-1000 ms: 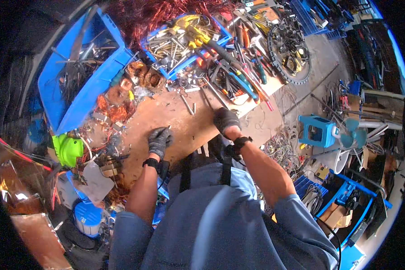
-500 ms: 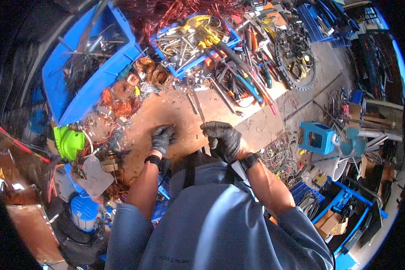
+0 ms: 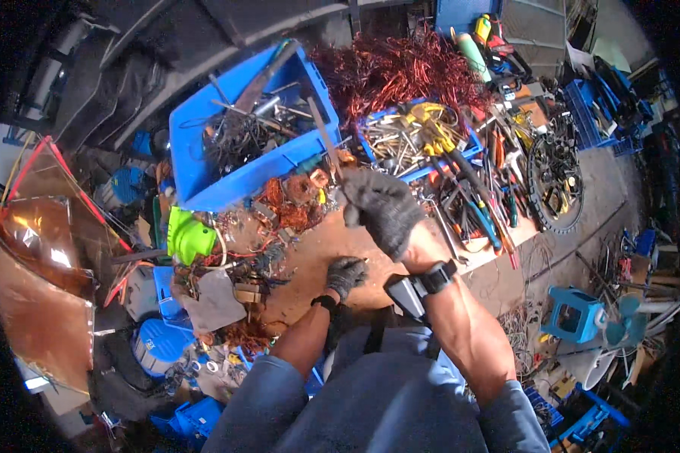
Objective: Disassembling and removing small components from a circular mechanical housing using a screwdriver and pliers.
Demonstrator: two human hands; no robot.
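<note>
My right hand (image 3: 385,211), in a dark grey work glove, is raised over the bench with its fingers closed. Out of its grip, toward the blue bin, points a long, thin flat metal strip (image 3: 325,136); its exact kind is unclear. My left hand (image 3: 345,276), also gloved, is low over the brown bench top (image 3: 310,253), fingers curled. Whatever those fingers may hold is hidden. Beyond the raised hand stand the blue bin (image 3: 227,185) of metal scrap and a shallow blue tray (image 3: 472,143) of bolts and rods.
Reddish copper wire (image 3: 408,68) is heaped behind the tray. Pliers and other hand tools (image 3: 480,208) crowd the bench's right side, near a toothed black ring (image 3: 533,189). A bright green plastic part (image 3: 189,235) and copper coils (image 3: 298,204) lie left. Loose wires litter the floor at right.
My right hand has risen and moved forward toward the blue bin with the metal strip. My left hand stays low at the bench. The whole view has shifted, showing more of the far side.
</note>
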